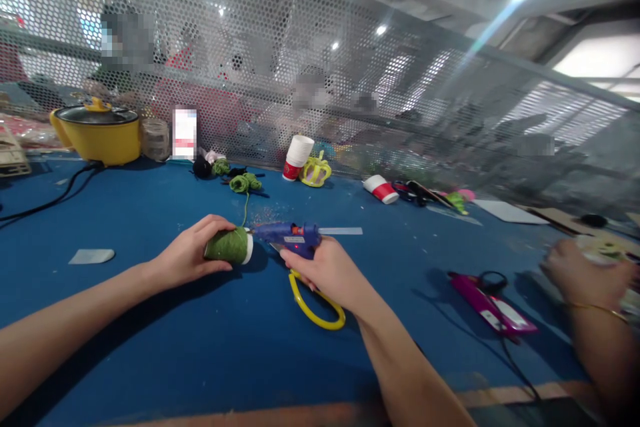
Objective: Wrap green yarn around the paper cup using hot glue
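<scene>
My left hand [193, 251] is wrapped round a cup wound with green yarn [226, 246], lying on its side with its white rim to the right. A strand runs from it up to a green yarn bundle [243, 183]. My right hand [334, 273] grips a blue glue gun [287, 235], a clear glue stick poking out of its back. The gun's nozzle is at the cup's rim; whether they touch is too small to tell. Yellow-handled scissors [320, 317] are under and beside my right hand, their blades partly hidden.
On the blue table [165, 347] stand a yellow pot [100, 137], a glass jar [155, 139], stacked paper cups [298, 155] and a yellow woven basket [316, 172]. A tipped cup [381, 189] and a magenta device [493, 303] lie rightward. Another person's hands [590, 273] work at far right.
</scene>
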The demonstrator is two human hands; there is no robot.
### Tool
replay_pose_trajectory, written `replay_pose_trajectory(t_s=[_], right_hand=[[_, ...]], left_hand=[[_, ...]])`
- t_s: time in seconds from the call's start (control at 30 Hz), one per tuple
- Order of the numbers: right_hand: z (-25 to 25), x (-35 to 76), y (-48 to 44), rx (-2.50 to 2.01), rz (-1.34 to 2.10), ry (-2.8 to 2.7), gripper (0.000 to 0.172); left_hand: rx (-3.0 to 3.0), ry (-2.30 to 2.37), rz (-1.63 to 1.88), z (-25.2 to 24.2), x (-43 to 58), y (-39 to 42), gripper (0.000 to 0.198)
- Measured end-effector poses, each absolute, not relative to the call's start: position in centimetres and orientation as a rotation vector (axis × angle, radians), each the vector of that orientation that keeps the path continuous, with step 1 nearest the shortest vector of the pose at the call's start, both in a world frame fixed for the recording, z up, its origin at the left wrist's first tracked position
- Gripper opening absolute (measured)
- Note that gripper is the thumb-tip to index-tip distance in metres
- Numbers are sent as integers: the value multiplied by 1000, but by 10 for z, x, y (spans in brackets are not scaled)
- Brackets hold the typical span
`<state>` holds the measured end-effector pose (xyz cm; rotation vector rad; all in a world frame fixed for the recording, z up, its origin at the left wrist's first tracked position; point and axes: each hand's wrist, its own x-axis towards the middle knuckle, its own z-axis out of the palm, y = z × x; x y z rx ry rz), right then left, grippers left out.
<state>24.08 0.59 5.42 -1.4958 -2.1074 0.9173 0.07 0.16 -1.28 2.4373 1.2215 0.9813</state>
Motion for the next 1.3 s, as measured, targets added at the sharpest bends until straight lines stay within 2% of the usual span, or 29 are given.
replay_pose_trajectory(t_s=[0.83, 1.3], right_hand=[[62, 240, -2, -1509, 920, -2124, 19], [62, 237, -1, -1555, 835, -2094, 29]], left_hand=[[2338, 1335, 1004, -13, -1, 6, 47], [2454, 1218, 1024, -14, 0, 3, 47]])
